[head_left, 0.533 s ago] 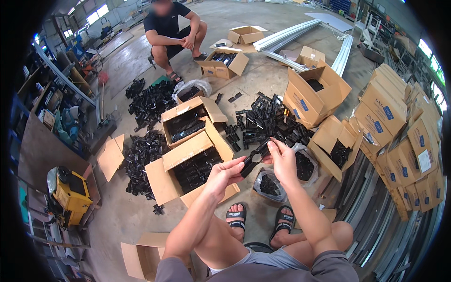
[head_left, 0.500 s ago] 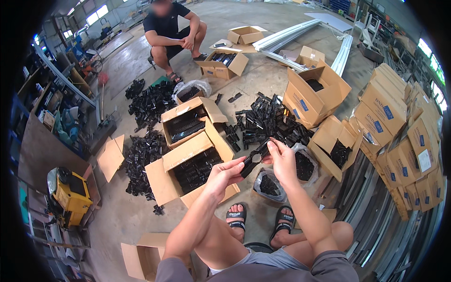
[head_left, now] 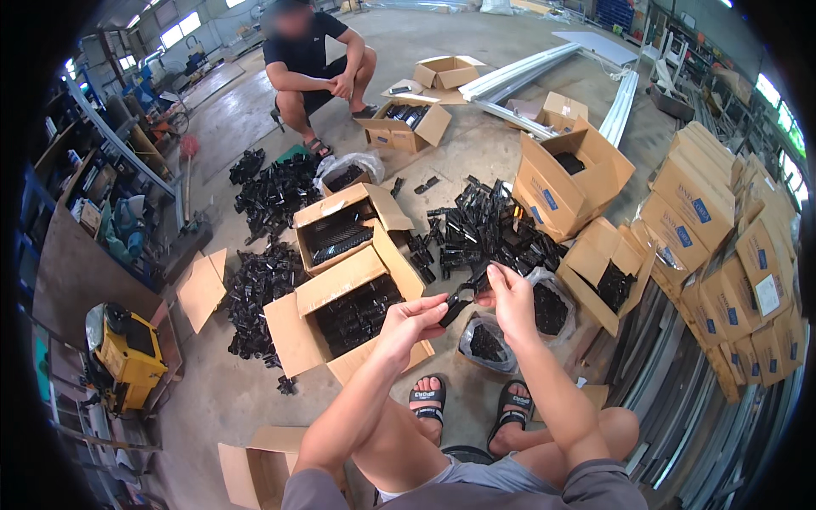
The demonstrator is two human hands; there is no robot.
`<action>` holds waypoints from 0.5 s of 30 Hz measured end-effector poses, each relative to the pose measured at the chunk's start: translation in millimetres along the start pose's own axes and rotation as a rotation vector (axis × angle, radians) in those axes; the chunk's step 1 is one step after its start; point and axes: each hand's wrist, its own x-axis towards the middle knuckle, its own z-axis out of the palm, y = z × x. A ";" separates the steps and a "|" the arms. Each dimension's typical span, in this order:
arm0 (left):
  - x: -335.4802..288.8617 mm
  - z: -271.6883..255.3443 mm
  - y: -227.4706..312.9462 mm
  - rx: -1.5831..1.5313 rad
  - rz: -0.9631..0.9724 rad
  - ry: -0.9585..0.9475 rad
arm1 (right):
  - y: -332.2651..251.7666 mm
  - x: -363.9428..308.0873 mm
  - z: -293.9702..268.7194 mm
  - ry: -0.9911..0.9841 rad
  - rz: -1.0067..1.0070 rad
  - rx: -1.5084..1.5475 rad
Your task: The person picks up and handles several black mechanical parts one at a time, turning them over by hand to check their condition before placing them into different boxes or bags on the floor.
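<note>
Between my two hands is a black plastic part (head_left: pixel 461 301), long and narrow with a curved gap near its middle; its exact kind is unclear. The fingers of my left hand (head_left: pixel 412 325) pinch its lower left end. On its upper right end my right hand (head_left: pixel 508 299) is closed too. Below my right hand stands a small bag-lined box (head_left: pixel 488 342) of small black pieces. An open carton (head_left: pixel 346 280) with black parts packed in rows lies left of my left hand. Beyond my hands spreads a heap of loose black parts (head_left: pixel 489 223).
More black parts are piled at left (head_left: pixel 265 293). Open cartons (head_left: pixel 571 183) stand at right, near stacked closed cartons (head_left: pixel 693 200). Long metal profiles (head_left: pixel 688 433) lie at lower right. A person (head_left: pixel 319 64) squats at the far side. A yellow machine (head_left: pixel 132 357) stands at left.
Both hands have come slightly nearer with the black part, and its two ends look a little closer together. The rest of the scene shifts only slightly with the view.
</note>
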 end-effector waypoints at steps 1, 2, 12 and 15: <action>-2.2 -2.1 2.7 0.016 0.000 0.010 | -1.5 1.6 4.8 0.005 -0.006 -0.021; -6.3 -4.7 3.8 0.049 0.002 -0.004 | 0.4 -0.1 6.1 0.009 -0.012 -0.043; -9.1 -5.7 8.0 0.078 -0.033 -0.120 | 9.9 2.1 1.6 -0.012 -0.031 -0.087; -9.4 -7.0 7.5 0.080 -0.035 -0.116 | 8.0 2.3 2.6 -0.028 -0.024 -0.083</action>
